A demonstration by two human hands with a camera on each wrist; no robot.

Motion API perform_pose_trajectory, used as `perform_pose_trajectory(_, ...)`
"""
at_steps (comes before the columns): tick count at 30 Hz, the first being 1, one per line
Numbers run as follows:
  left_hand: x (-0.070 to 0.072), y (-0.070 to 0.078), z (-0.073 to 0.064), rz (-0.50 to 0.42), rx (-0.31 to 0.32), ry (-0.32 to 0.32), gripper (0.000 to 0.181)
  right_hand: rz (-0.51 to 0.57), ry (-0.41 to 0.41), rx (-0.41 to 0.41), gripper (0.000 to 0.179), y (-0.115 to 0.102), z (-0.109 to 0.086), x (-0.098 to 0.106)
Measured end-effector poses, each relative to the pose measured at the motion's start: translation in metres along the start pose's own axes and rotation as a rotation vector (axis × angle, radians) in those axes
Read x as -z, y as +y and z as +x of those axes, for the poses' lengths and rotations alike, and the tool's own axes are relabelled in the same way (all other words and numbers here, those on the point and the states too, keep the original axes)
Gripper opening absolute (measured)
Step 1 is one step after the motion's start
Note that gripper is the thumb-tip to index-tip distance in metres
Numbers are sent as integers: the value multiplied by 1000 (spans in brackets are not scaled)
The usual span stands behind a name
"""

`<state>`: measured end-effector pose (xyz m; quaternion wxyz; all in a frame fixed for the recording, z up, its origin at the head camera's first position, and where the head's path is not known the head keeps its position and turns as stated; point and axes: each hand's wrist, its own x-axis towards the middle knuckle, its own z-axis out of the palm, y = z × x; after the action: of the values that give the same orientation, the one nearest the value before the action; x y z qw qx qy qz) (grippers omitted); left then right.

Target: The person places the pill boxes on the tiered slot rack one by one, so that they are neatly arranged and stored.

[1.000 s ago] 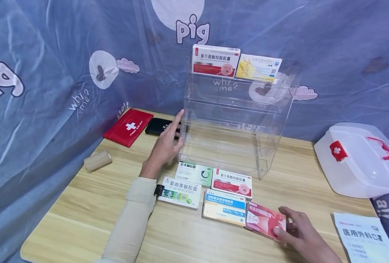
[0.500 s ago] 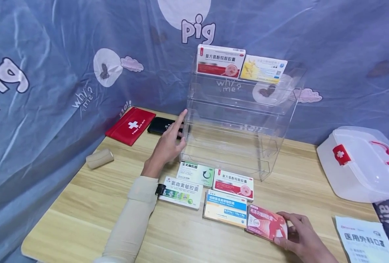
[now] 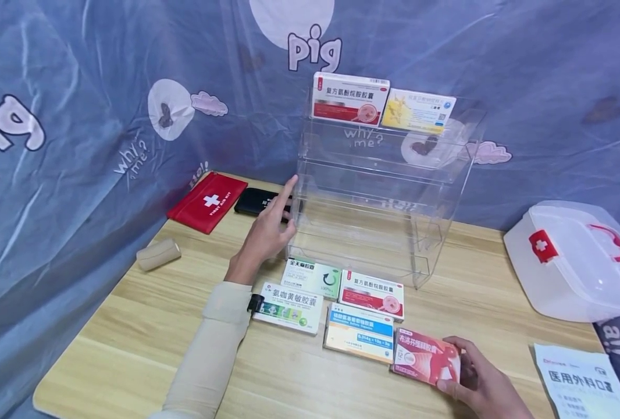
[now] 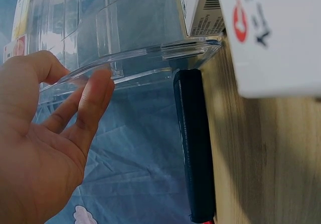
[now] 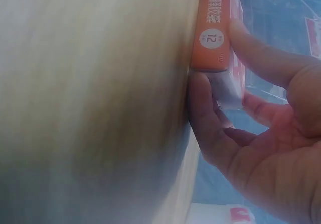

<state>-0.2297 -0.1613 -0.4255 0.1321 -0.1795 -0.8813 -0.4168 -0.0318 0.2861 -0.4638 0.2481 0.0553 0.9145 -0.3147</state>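
Note:
My left hand [image 3: 264, 230] holds the left side edge of a clear tiered display stand [image 3: 375, 169]; the left wrist view shows thumb and fingers about the panel's edge. A red and pink medicine box [image 3: 426, 356] is gripped at its right end by my right hand [image 3: 485, 378], the thumb on its near corner. In the right wrist view the box [image 5: 213, 28] sits close to the tabletop. Left of it lies a blue and orange medicine box [image 3: 359, 334]. Behind are a red and white box [image 3: 371, 294], a green and white box [image 3: 310, 277] and a white box [image 3: 289, 308].
Two medicine boxes stand on the top tier, a red and white one [image 3: 350, 99] and a yellow one [image 3: 417, 110]. At left are a red first aid pouch [image 3: 207, 203], a black case [image 3: 257, 201] and a tan roll [image 3: 158, 254]. Rightward sit a white first aid box [image 3: 577, 267] and a mask packet [image 3: 579, 378].
My right thumb has slid from the red box's face to its near corner, and the box has moved slightly. The head view has shifted a little. My left hand stays at the stand.

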Motion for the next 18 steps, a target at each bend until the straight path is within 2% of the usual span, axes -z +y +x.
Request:
perform_pose_trajectory(6,0,0,0,-3,5,0,99,-10,38,11,86,0,0,3)
perform_pose_trajectory(10,0,0,0,-7,14,-5,100,-4,104,74,73,3,-2,9)
perform_pose_trajectory(12,0,1,0,-5,12,-6,99,-12,163,119,69,1,-3,13)
perform_pose_trajectory(18,0,1,-1,-2,11,-2,98,-18,416,345,67,-21,0,28)
